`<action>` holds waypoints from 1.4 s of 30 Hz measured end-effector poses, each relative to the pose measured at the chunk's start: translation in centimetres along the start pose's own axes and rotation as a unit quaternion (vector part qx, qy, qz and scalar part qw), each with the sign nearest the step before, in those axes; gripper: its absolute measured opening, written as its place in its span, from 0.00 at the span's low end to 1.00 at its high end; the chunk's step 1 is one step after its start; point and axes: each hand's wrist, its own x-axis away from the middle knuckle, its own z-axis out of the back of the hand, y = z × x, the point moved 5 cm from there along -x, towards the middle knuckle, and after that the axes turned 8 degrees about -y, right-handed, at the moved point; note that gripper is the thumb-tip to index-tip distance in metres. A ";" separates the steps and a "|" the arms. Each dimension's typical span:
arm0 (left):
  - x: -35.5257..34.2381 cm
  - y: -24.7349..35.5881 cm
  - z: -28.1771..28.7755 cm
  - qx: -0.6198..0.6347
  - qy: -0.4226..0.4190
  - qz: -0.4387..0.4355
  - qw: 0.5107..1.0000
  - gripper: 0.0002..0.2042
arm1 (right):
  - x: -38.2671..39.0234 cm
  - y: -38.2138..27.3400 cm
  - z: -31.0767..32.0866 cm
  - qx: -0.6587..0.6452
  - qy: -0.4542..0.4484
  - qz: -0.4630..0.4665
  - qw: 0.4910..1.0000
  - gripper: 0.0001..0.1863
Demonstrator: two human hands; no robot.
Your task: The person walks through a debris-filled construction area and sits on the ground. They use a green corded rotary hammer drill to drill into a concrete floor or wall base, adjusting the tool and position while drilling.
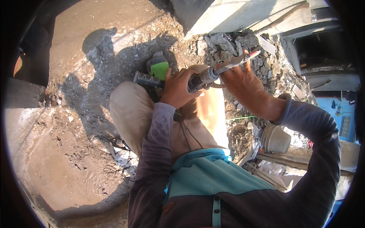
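A power hammer with a green housing (159, 70) lies across my knees. Its dark grey chuck (205, 78) points to the upper right, and a long flat chisel bit (238, 60) with a reddish tip sticks out of it. My left hand (178, 88) is closed round the tool's body just behind the chuck. On the other side my right hand (245, 87) grips the chisel bit, its fingers passing behind the metal. A ribbed dark side handle (149, 80) shows beside my left knee. The rest of the tool is hidden by my hand and legs.
Broken concrete rubble (218, 45) is heaped ahead and to the right, against a concrete slab (232, 17). Stacked grey buckets (275, 139) stand at the right near wooden planks (281, 159). A green cord (242, 118) crosses the dirt. Loose debris (123, 157) lies left of me.
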 end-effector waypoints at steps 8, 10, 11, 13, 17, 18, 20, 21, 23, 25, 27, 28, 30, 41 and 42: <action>0.4 0.5 0.1 -0.011 0.040 -0.016 0.999 0.37 | 0.4 0.0 1.3 0.021 0.034 -0.040 0.998 0.33; 0.5 0.5 0.0 -0.005 0.042 -0.016 0.999 0.36 | 0.3 0.0 1.4 0.040 0.024 -0.042 0.998 0.34; 0.5 0.5 -0.1 -0.002 0.042 -0.017 0.999 0.35 | 0.3 0.0 1.4 0.049 0.018 -0.043 0.998 0.34; 0.5 0.1 -0.2 0.000 0.050 -0.015 0.999 0.35 | 0.1 0.1 1.6 0.074 0.019 -0.050 0.996 0.33; 0.4 -0.4 -0.5 -0.021 0.046 -0.005 0.999 0.34 | -0.1 0.5 2.7 0.063 -0.043 -0.039 0.996 0.31; 0.2 0.0 -0.5 -0.008 0.053 -0.012 0.998 0.34 | 0.1 0.7 2.3 0.035 -0.027 -0.014 0.999 0.31; 0.1 1.0 -0.2 0.021 0.067 -0.024 0.997 0.34 | 0.8 1.5 0.6 -0.020 0.005 0.037 0.999 0.30; 0.2 0.8 -0.2 0.012 0.070 -0.026 0.997 0.34 | 0.5 1.5 0.0 -0.019 0.010 0.038 0.999 0.29; 0.2 0.1 -0.3 -0.006 0.075 -0.030 0.997 0.33 | -0.2 1.3 -1.0 -0.017 0.018 0.041 0.999 0.29; 0.2 0.6 -0.2 -0.002 0.082 -0.043 0.996 0.30 | -0.2 1.3 -1.7 -0.002 0.028 0.057 0.998 0.29; 0.3 0.9 -0.2 -0.002 0.090 -0.050 0.995 0.27 | 0.0 1.3 -2.1 0.001 0.040 0.065 0.997 0.29; 0.3 0.9 -0.2 -0.003 0.094 -0.052 0.994 0.25 | 0.1 1.3 -2.2 -0.004 0.047 0.065 0.997 0.28; 0.4 0.8 -0.5 -0.005 0.104 -0.057 0.993 0.22 | 0.3 1.2 -2.1 -0.034 0.033 0.061 0.997 0.27; -0.9 -0.5 -2.4 -0.091 0.086 -0.034 0.992 0.21 | 0.6 0.3 -3.8 -0.193 -0.025 0.027 0.981 0.19; -1.0 -0.8 -2.7 -0.100 0.091 -0.033 0.990 0.18 | 0.7 0.2 -3.7 -0.202 -0.029 0.024 0.979 0.18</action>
